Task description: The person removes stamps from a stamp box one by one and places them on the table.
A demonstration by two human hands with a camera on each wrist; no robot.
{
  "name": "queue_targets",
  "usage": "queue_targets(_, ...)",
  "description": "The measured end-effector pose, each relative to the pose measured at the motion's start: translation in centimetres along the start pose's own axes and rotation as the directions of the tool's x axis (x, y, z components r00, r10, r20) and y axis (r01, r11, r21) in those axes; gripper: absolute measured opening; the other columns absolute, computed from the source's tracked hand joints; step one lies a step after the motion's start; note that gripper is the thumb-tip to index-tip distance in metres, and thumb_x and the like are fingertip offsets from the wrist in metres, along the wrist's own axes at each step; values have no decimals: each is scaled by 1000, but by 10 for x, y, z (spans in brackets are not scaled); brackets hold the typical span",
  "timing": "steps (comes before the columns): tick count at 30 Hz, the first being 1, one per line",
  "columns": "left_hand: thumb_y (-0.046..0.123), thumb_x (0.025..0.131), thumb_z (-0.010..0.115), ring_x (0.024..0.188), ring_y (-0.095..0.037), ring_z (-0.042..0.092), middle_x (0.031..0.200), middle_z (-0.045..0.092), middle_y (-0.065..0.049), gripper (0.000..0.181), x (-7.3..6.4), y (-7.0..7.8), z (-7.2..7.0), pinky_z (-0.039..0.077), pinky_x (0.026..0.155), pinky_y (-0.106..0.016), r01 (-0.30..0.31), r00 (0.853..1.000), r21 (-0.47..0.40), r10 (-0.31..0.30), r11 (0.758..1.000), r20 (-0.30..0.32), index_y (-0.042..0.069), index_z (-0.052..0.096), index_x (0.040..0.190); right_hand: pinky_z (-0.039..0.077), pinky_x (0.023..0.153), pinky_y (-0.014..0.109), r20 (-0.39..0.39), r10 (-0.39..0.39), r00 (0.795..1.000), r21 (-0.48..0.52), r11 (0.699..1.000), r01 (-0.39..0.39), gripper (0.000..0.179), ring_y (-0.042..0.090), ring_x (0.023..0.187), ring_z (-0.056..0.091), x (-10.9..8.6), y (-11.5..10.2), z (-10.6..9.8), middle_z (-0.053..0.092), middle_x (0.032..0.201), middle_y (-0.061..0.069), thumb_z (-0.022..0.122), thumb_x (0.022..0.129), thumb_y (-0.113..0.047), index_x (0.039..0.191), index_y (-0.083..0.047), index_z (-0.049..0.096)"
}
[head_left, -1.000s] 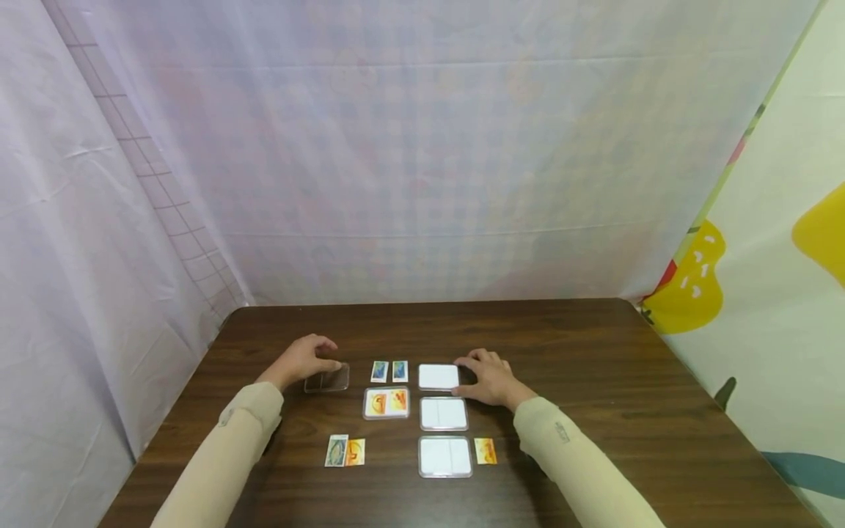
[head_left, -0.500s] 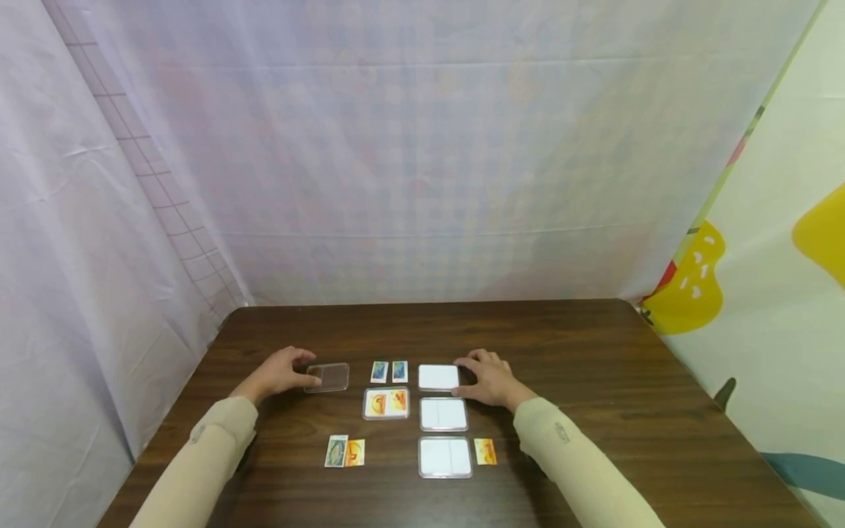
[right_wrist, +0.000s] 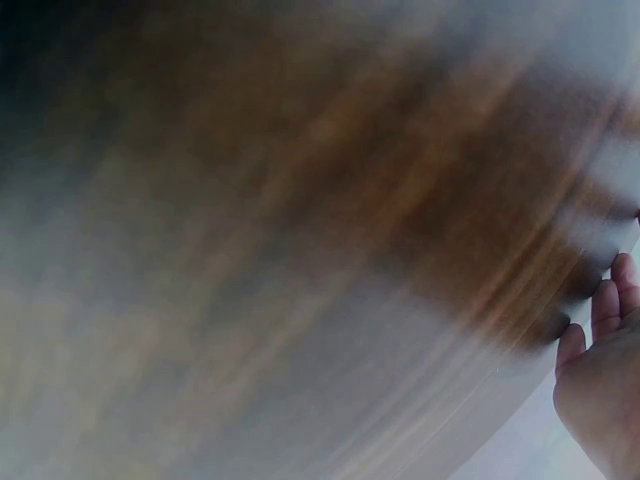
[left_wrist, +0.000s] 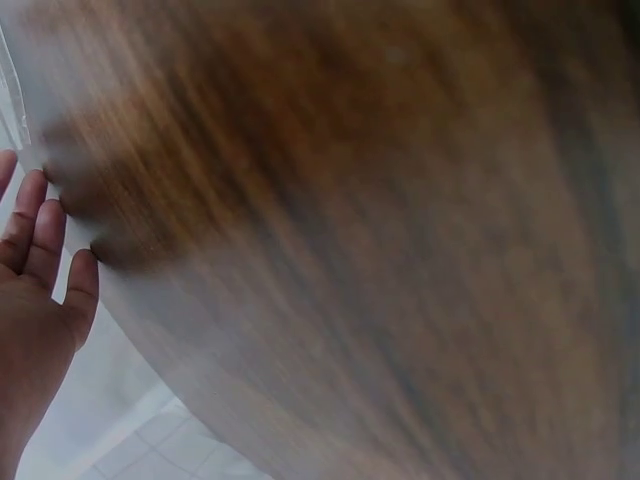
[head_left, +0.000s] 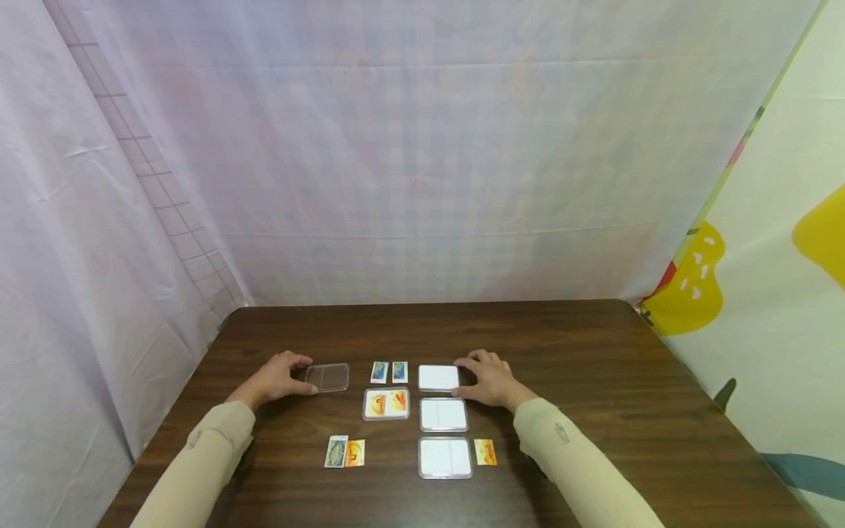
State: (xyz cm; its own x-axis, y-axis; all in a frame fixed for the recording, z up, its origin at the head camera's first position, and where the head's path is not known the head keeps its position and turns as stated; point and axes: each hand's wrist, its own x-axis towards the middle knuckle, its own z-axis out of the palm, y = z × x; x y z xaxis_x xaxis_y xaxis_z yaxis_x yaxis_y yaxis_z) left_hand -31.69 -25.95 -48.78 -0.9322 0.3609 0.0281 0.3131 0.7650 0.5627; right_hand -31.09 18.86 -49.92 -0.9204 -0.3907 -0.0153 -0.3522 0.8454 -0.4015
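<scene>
Left hand (head_left: 273,380) shifted, clear case (head_left: 331,377), long axis sideways

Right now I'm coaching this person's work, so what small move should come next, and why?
Perhaps the right hand should pick up one blue card and lay it on the farthest white case: its face looks bare, both blue cards lie loose beside it, and another case holds two orange cards.

You have a brown wood-grain table (head_left: 581,337) with rounded far corners before you. Beyond its far edge hangs a pale sheet (head_left: 422,147); a white curtain (head_left: 59,257) falls on your left, and a cloth (head_left: 759,257) with yellow shapes (head_left: 683,308) hangs on your right.
</scene>
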Motion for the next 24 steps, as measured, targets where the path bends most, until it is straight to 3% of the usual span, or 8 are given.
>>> queue_targets(10, 33, 73, 86, 112, -40, 48, 120, 57, -20, 68, -2, 5, 1, 36, 95, -62, 23, 1000, 80, -24, 996, 7, -3, 62, 125, 27, 105, 59, 0, 2, 1000, 2, 1000, -2, 66, 40, 131, 37, 0, 1, 1, 44, 141, 17, 71, 86, -52, 140, -16, 55)
queue_targets(24, 32, 74, 85, 114, -40, 47, 123, 55, -21, 67, 1, 2, 5, 34, 95, -66, 36, 999, 107, -38, 994, 12, -2, 63, 126, 27, 105, 60, -6, 1, 1000, 2, 1000, -1, 66, 40, 130, 38, 0, 0, 1, 45, 140, 16, 72, 86, -52, 139, -16, 56)
